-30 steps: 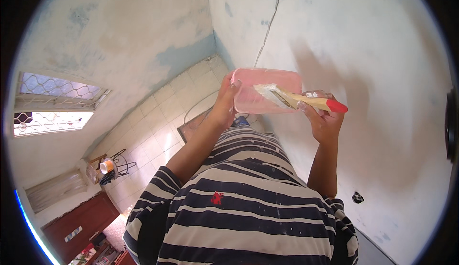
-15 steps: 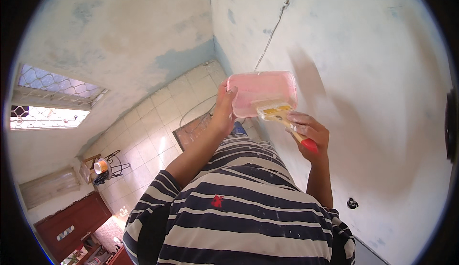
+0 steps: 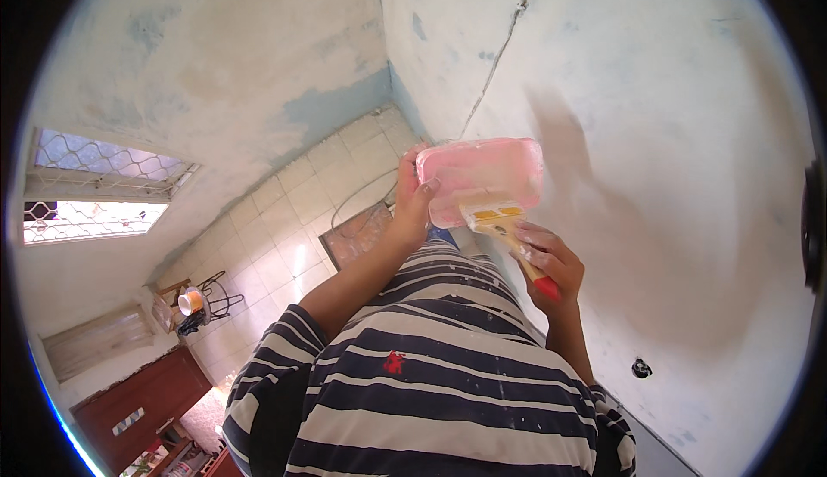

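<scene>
A pink plastic tub (image 3: 517, 157) with rounded corners is held up in front of me, pale paint smeared on its inside. My left hand (image 3: 415, 191) grips its left end, the thumb over the rim. In my right hand (image 3: 551, 263) is a flat paintbrush (image 3: 508, 232) with a pale wooden handle, red at the end, and a yellow-and-white band. The brush head rests at the near rim of the tub, its bristles inside and partly hidden by paint. Whitish paint marks my right fingers.
Patchy white wall (image 3: 672, 133) rises close on the right, with a cable (image 3: 504, 51) running down it and a round hole (image 3: 641, 368) low down. A brown board (image 3: 357, 234) lies on the tiled floor. Farther left stand a stool with a bucket (image 3: 190, 302) and a barred window (image 3: 103, 184).
The tub has shifted slightly right and down. My right hand and the brush have moved a little down and left, the bristles staying at the tub's near edge.
</scene>
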`<action>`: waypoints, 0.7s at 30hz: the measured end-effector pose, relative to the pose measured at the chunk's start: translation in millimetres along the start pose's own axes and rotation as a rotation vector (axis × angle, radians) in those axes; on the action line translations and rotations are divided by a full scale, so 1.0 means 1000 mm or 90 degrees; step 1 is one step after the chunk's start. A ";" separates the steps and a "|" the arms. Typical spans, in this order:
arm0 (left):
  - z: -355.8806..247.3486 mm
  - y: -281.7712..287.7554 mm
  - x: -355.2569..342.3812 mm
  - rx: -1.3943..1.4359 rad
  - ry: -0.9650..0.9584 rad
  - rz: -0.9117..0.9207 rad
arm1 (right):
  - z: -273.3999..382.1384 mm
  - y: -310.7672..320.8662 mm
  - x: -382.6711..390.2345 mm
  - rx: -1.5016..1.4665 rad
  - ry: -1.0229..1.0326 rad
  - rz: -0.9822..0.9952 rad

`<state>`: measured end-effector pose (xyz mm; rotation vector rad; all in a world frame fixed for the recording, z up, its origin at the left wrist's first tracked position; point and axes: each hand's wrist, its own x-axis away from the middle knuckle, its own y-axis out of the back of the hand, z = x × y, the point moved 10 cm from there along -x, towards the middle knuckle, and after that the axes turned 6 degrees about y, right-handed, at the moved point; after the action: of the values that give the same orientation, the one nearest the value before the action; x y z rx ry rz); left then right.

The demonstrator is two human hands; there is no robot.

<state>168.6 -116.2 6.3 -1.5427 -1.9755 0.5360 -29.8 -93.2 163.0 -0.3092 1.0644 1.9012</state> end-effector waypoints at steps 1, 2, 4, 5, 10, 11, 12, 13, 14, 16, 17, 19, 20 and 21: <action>-0.001 0.000 -0.001 -0.001 0.003 0.002 | -0.001 0.000 0.000 0.001 -0.003 -0.002; -0.003 -0.001 -0.002 0.000 0.000 0.011 | -0.002 -0.001 0.000 0.005 -0.004 0.001; -0.005 -0.003 -0.004 0.003 -0.002 0.023 | -0.003 -0.004 -0.001 0.011 -0.007 0.004; -0.006 -0.002 -0.005 0.001 -0.001 0.016 | -0.002 -0.004 -0.002 0.012 0.004 -0.010; -0.007 0.001 -0.011 0.016 -0.030 0.048 | -0.008 -0.007 0.004 -0.029 -0.012 -0.043; -0.006 0.001 -0.012 0.000 -0.019 0.051 | -0.011 -0.009 0.006 -0.022 -0.015 -0.044; -0.005 0.002 -0.013 -0.016 -0.008 0.054 | -0.012 -0.010 0.007 -0.015 -0.018 -0.046; -0.003 0.003 -0.013 -0.015 -0.005 0.058 | -0.012 -0.009 0.005 -0.011 -0.020 -0.048; 0.001 0.007 -0.014 0.005 0.005 0.055 | -0.016 0.001 0.003 -0.045 -0.050 -0.104; 0.003 0.005 -0.017 0.027 0.012 0.059 | -0.022 0.013 0.003 -0.073 -0.074 -0.161; 0.005 0.007 -0.018 0.039 0.028 0.035 | -0.037 0.024 0.009 -0.141 -0.136 -0.240; 0.001 0.001 -0.019 0.052 0.038 0.019 | -0.065 0.033 0.023 -0.281 -0.230 -0.366; -0.002 -0.004 -0.019 0.057 0.062 0.009 | -0.065 0.037 0.019 -0.276 -0.220 -0.368; -0.003 -0.008 -0.020 0.062 0.085 -0.002 | -0.073 0.043 0.019 -0.310 -0.245 -0.414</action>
<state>168.7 -137.6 9.8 -1.4764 -1.8233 0.5071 -89.4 -147.7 131.9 -0.4713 0.1860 1.5052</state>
